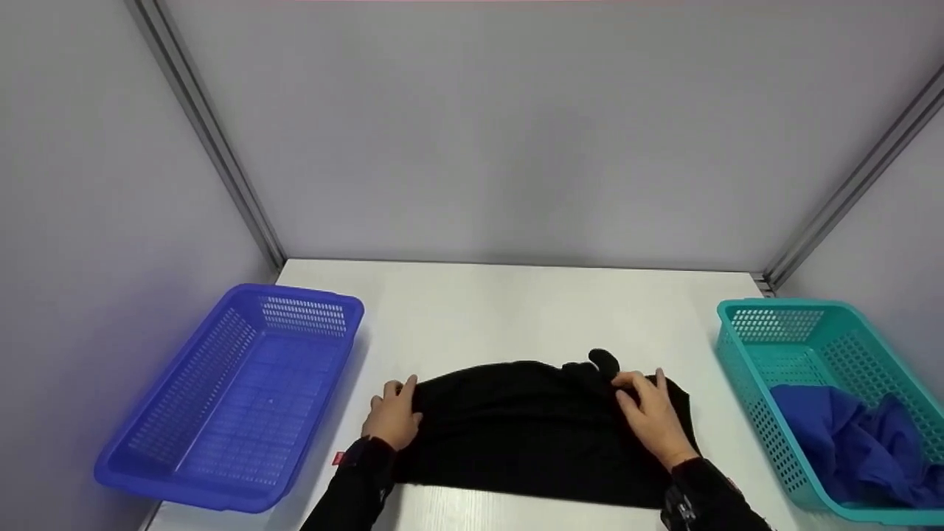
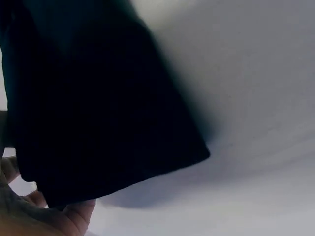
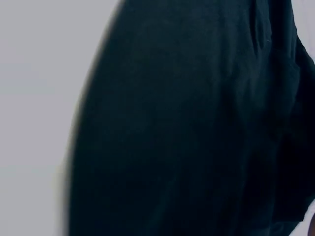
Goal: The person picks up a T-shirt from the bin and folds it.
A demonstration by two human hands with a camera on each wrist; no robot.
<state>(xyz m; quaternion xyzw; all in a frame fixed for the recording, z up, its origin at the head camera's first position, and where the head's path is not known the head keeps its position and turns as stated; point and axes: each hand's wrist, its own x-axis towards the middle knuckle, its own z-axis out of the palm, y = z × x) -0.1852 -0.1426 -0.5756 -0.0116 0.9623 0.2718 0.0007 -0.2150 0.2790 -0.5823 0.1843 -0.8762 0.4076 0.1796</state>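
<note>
Left hand grips the cloth's 9 o'clock edge; right hand pinches a bunched fold at 2 o'clock. Likely light, limp, non-slippery fabric; best held at edges or corners.

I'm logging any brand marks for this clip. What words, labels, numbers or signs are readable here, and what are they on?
No text can be read in any view.
A small red tag beside the left hand, at the black garment: too small to read.
</note>
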